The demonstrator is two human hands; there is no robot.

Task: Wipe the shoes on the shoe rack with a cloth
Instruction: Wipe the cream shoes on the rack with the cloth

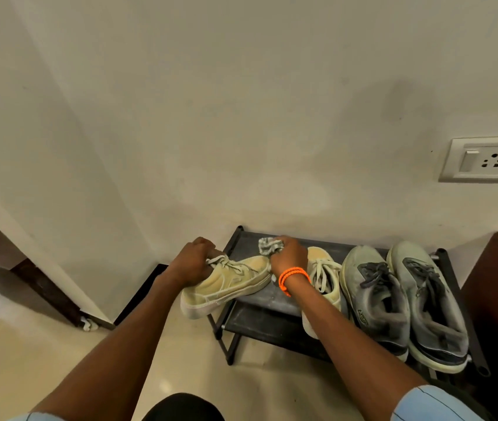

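**Cloth on the toe of a suede sneaker**

The left hand (194, 260) is curled round the laced opening of a pale yellow sneaker (226, 282), fingers tucked in at the tongue, holding it tilted on its side across the left end of the shoe rack (267, 299). The heel hangs out past the rack's front edge while the toe points toward the wall. The right hand (288, 256) clutches a crumpled grey cloth (268, 246), bunched into soft folds, right at the sneaker's toe; a twisted orange wristband (294, 276) circles that wrist.

The held sneaker has a napped, suede-like upper, flat off-white laces and a thick, scuffed white sole. Its mate (325, 278) stands upright on the rack just beside the right wrist, partly hidden by the forearm, with the same pale laces.

Farther right sit two grey-green running shoes (402, 302), side by side and touching, with dark laces, dusty mesh uppers and rounded light soles, heels toward the camera.

The rack is a low frame of black tubes with dark, dusty fabric shelves, one above another, against a plain cream wall. A white switch-and-socket plate (480, 161) is mounted on the wall at right, and a reddish-brown wooden cabinet (497, 299) stands beside the rack's right end. The floor (59, 344) is glossy beige tile.
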